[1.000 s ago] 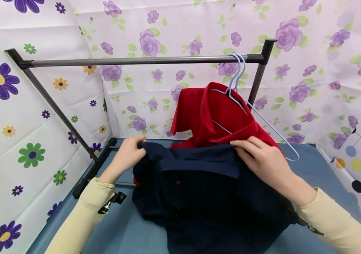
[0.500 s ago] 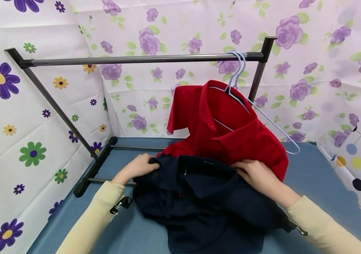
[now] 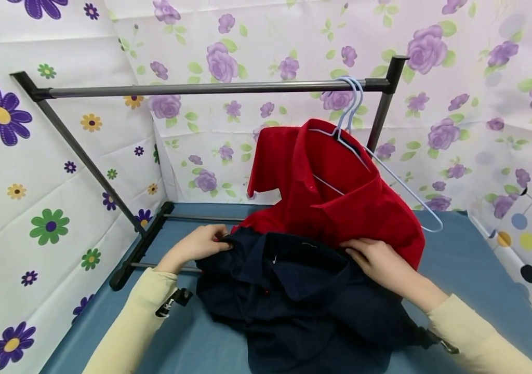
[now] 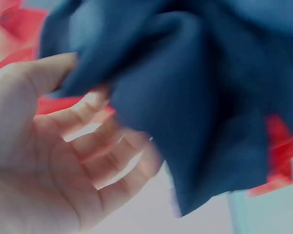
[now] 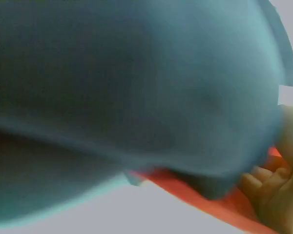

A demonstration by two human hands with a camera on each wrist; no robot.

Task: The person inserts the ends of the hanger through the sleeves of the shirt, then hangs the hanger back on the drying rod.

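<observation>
In the head view, a navy collared shirt point(image 3: 313, 306) is held spread over the table, its neck opening facing up and a small red button on its front. My left hand point(image 3: 198, 245) pinches the fabric at the shoulder on the left side. At the opposite shoulder, my right hand point(image 3: 380, 262) grips the cloth near the collar. The left wrist view has the thumb and curled fingers point(image 4: 100, 156) around a navy fold. Navy cloth fills most of the right wrist view, with the right hand point(image 5: 276, 190) at its edge. Behind it hangs a red collared shirt point(image 3: 289, 171).
A dark metal clothes rack point(image 3: 210, 89) spans the back. Pale blue hangers point(image 3: 355, 104) hook over its right end; one arm of a hanger sticks out beside the red shirt. A blue cloth point(image 3: 453, 254) covers the table, and flowered sheets point(image 3: 266, 47) enclose it.
Both hands have lowered the navy shirt and tilted it, so its collar opening now shows. More of the red shirt behind is visible. Over the last half second little has moved.
</observation>
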